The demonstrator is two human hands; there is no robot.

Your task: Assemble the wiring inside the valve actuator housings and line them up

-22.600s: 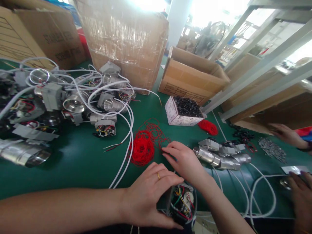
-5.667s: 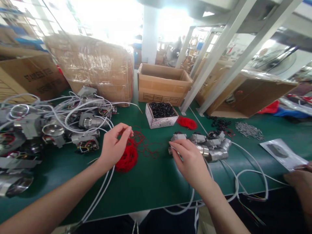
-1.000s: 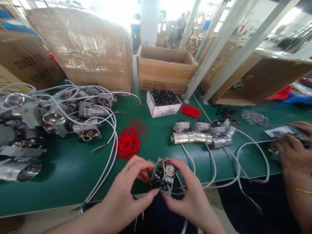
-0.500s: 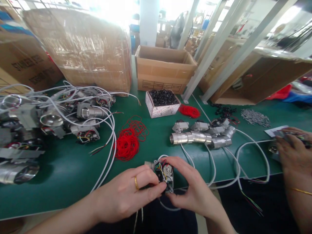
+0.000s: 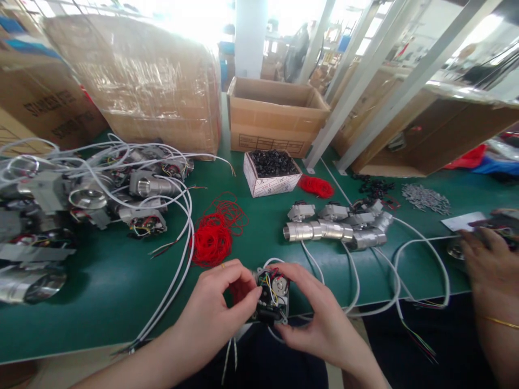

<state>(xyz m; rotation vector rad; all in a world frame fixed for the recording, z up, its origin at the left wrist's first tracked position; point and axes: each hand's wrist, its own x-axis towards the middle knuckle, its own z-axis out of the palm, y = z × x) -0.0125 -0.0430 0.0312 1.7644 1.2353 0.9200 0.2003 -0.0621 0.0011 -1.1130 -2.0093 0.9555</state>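
An uncovered valve actuator (image 5: 273,292) is at the table's front edge, showing coloured wires, a round silver motor and black parts. My right hand (image 5: 320,310) grips it from the right, fingers along the top and thumb at the lower corner. At its left side, my left hand (image 5: 225,302) has thumb and index fingertips pinched together over the wiring; whatever is between them is too small to make out. Behind my right hand lies a row of steel valve bodies (image 5: 318,230) with grey actuators and white cables. A tangle of red rings (image 5: 213,240) lies beyond my left hand.
Finished-looking valves (image 5: 87,197) with white cables (image 5: 188,227) crowd the left. A small box (image 5: 270,186) of black parts stands before an open carton (image 5: 279,121). Grey pieces (image 5: 425,198) lie to the right. A co-worker's hand (image 5: 488,265) handles a unit at the right edge.
My left hand has drawn back slightly from the actuator's lower middle to its left side, uncovering a black cylindrical part. My right hand keeps its grip. The co-worker's hand has shifted slightly.
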